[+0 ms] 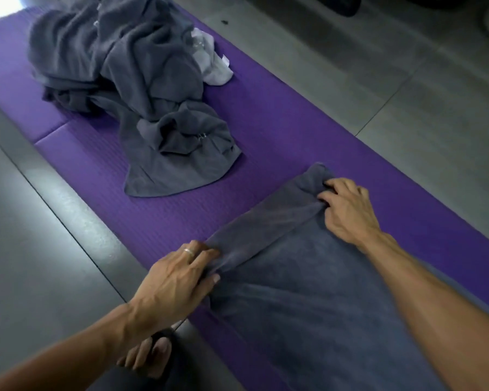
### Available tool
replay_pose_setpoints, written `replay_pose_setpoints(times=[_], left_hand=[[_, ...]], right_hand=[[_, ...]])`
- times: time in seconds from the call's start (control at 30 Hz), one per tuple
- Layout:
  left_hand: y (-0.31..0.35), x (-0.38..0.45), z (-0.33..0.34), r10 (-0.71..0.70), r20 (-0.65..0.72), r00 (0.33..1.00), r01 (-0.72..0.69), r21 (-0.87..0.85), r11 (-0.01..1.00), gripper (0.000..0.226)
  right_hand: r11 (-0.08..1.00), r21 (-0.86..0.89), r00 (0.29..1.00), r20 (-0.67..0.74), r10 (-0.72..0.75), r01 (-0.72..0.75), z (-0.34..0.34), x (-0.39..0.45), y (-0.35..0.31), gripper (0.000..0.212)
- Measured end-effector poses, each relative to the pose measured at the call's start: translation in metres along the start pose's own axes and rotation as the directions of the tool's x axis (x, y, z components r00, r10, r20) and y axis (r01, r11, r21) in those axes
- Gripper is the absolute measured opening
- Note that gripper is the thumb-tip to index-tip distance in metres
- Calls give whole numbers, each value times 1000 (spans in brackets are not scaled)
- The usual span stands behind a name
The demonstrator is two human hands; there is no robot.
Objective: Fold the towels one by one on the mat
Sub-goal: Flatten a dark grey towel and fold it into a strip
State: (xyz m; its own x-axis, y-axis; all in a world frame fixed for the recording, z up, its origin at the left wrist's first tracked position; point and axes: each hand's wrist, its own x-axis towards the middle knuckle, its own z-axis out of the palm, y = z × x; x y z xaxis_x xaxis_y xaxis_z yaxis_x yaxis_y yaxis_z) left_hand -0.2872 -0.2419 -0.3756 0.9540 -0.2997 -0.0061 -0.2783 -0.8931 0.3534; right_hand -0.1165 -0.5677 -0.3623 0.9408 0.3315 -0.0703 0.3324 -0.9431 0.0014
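Observation:
A grey towel (302,300) lies spread on the purple mat (280,131) in front of me, its far edge turned back into a narrow fold. My left hand (175,275), with a ring on one finger, pinches the left end of that fold. My right hand (347,210) grips the right end, fingers curled into the cloth. Farther up the mat sits a crumpled pile of grey towels (119,77), with a white cloth (212,60) showing at its right side.
Grey tiled floor (407,88) surrounds the mat on both sides. Toes of a bare foot (144,356) show under my left forearm at the mat's near edge. Dark objects sit at the top right.

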Motion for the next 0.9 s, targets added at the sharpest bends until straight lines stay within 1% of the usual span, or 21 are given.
replay_pose_setpoints(times=[0.07, 0.1, 0.13, 0.17, 0.2, 0.23, 0.27, 0.3, 0.33, 0.4, 0.43, 0.5, 0.53, 0.67, 0.73, 0.8, 0.83, 0.87, 0.9], left_hand=[[-4, 9, 1, -186, -85, 979, 191, 62, 980, 41], [-6, 16, 1, -287, -83, 954, 294, 84, 952, 40], [-6, 23, 1, -355, -61, 933, 359, 99, 928, 37], [-6, 28, -1, -369, -32, 929, 370, 115, 922, 31], [-5, 32, 0, -331, -19, 943, 331, 140, 933, 25], [-3, 34, 0, -284, -7, 959, 281, 156, 947, 24], [1, 35, -1, -249, 6, 968, 245, 153, 957, 27], [6, 36, -4, -256, 20, 966, 253, 100, 962, 28], [9, 36, -6, -294, 17, 956, 294, 9, 956, 27], [6, 35, -5, -430, 71, 900, 436, -174, 883, 23], [2, 33, -4, -467, 92, 879, 475, -219, 852, 24], [-8, 29, -5, -476, 84, 875, 482, -241, 842, 31], [-14, 28, -6, -470, 71, 880, 473, -239, 848, 37], [-39, 32, -10, -456, 27, 889, 450, -232, 863, 63], [-44, 38, -13, -423, 55, 904, 425, -207, 881, 78], [-47, 46, -17, -434, 128, 892, 450, -168, 877, 82], [-47, 48, -20, -443, 152, 884, 460, -110, 881, 81], [-47, 49, -22, -434, 119, 893, 440, -28, 897, 80], [-48, 50, -23, -394, 58, 917, 390, 66, 918, 78]], right_hand=[[990, 125, 996, -41, 76, -70, -4, 10, -6, 38], [979, 177, 990, -72, 120, -105, -8, 19, -11, 40], [967, 207, 982, -78, 169, -150, -11, 29, -17, 44], [952, 217, 971, -47, 232, -217, -13, 40, -20, 49], [930, 212, 953, 13, 304, -300, -14, 51, -22, 52], [902, 205, 925, 79, 372, -381, -13, 61, -23, 51], [870, 211, 895, 134, 426, -446, -12, 69, -23, 45], [833, 248, 869, 169, 465, -494, -12, 77, -22, 35], [795, 313, 855, 185, 485, -519, -12, 84, -21, 26], [752, 437, 866, 166, 471, -493, -14, 97, -19, 21], [743, 480, 877, 145, 458, -467, -16, 104, -18, 20], [731, 534, 891, 101, 443, -424, -20, 119, -13, 14], [727, 545, 890, 84, 448, -418, -21, 126, -11, 16], [771, 501, 896, 17, 445, -392, -17, 159, -3, 33], [781, 497, 903, 12, 429, -378, -12, 172, -4, 32], [761, 531, 908, 37, 418, -372, -6, 181, -3, 30], [741, 555, 907, 63, 416, -378, -4, 182, -3, 29], [722, 575, 907, 91, 412, -386, -2, 181, -2, 27], [723, 576, 911, 99, 401, -381, 0, 178, -2, 27]])
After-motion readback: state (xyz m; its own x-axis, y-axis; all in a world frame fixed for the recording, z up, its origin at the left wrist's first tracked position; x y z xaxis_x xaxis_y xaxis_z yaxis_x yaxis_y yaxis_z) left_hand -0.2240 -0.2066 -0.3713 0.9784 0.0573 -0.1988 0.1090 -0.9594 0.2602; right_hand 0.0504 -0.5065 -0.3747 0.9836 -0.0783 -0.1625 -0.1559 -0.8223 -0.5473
